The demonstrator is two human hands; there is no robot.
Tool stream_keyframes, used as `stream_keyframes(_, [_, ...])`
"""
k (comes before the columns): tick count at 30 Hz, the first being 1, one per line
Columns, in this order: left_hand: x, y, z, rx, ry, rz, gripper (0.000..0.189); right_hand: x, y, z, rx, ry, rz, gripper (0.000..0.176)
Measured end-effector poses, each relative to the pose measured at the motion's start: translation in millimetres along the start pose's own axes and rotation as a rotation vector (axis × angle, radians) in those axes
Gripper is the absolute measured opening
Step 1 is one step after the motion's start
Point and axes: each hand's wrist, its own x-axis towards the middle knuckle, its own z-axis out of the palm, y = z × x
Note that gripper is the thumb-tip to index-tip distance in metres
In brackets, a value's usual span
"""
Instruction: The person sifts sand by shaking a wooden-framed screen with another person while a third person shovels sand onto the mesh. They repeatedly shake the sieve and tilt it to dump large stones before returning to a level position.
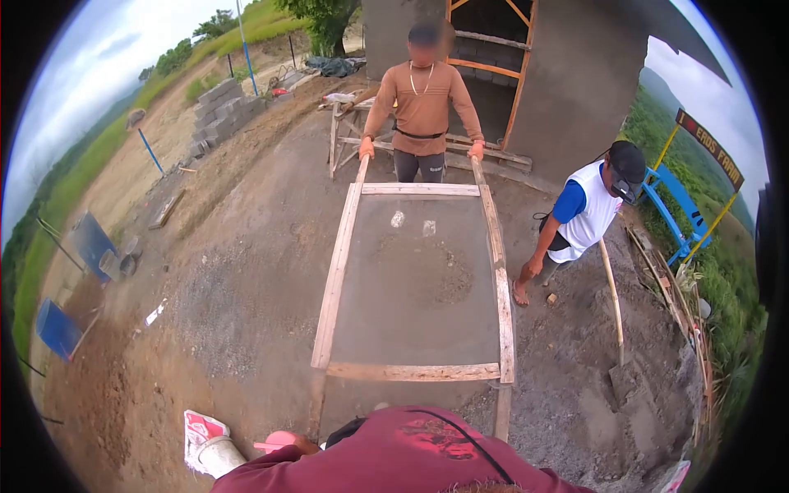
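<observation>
A wooden-framed sand screen (338, 271) stretches out in front of me, its grey panel bearing a patch of coarse sand (444, 267) and two pale spots. My left hand (306, 444) is partly visible at the near end of the screen's left handle, its fingers apparently closed on it. Beside that hand lies a pink object (275, 442) whose kind I cannot make out. My maroon sleeve and torso cover the near end of the right handle, and my right hand is hidden. At the far end, a person in a brown shirt (427, 107) grips both handles.
On the right, a person in a white and blue shirt (588, 205) bends near a shovel (612, 300) standing in grey sand. A white bucket (220, 456) and a red-and-white sack (197, 427) are at lower left. Blue drums (59, 330) and stacked blocks (222, 111) stand farther left.
</observation>
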Motion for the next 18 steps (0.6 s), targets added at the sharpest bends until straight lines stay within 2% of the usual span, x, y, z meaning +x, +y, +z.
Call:
stream_keyframes(1, [5.3,-6.1,3.0,-0.002,-0.004,0.021,0.042,-7.7,-16.7,-6.1,-0.006,-0.016,-0.002,0.044])
stream_keyframes(2, [45.0,-21.1,21.5,-0.103,0.041,-0.068,0.04,24.8,-26.1,-4.2,-0.062,-0.127,-0.191,0.043])
stream_keyframes(3, [74.3,-28.2,31.8,-0.207,0.096,-0.151,0.039,43.7,-62.1,-6.3,-0.02,-0.128,-0.17,0.038])
stream_keyframes(4, [111.9,-22.5,15.7,-0.205,0.144,-0.071,0.036,62.2,-98.0,-8.4,0.023,-0.128,-0.15,0.034])
stream_keyframes(5, [133.8,-6.1,-21.6,-0.256,0.147,-0.041,0.035,55.9,-151.7,-25.2,0.333,-0.277,0.036,0.026])
stream_keyframes(6, [194.8,-9.6,-41.3,-0.134,0.241,0.043,0.035,55.3,-202.7,-44.2,0.373,-0.305,0.019,0.019])
stream_keyframes(7, [200.0,14.8,-87.3,-0.323,0.284,-0.063,0.036,60.3,-244.5,-64.3,0.397,-0.322,-0.038,0.019])
stream_keyframes(8, [170.1,52.2,-142.8,-0.264,0.363,-0.007,0.036,68.6,-285.3,-82.8,0.41,-0.304,-0.043,0.019])
stream_keyframes(9, [187.0,67.5,-179.2,-0.071,0.329,0.039,0.029,56.9,-327.0,-106.8,0.407,-0.274,-0.068,0.02])
stream_keyframes(10, [192.5,80.1,-210.1,0.146,0.321,0.174,0.029,56.7,-361.0,-129.4,0.375,-0.28,-0.053,0.021])
stream_keyframes(11, [188.1,93.1,-226.8,0.035,0.308,0.115,0.03,58.3,-379.0,-143.9,0.342,-0.286,-0.036,0.022])
stream_keyframes(13, [161.5,109.2,-237.7,-0.186,0.267,-0.015,0.031,67.7,-374.3,-150.9,0.329,-0.297,-0.046,0.023])
stream_keyframes(15, [145.8,103.7,-201.0,-0.153,0.216,0.033,0.031,73.2,-351.9,-138.4,0.325,-0.305,-0.056,0.024])
stream_keyframes(16, [154.7,83.5,-157.1,-0.244,0.276,0.013,0.033,70.3,-315.2,-120.1,0.334,-0.302,-0.06,0.024])
stream_keyframes(18, [229.0,0.0,-25.2,0.056,0.39,0.057,0.036,62.6,-228.6,-74.1,0.375,-0.237,-0.044,0.03])
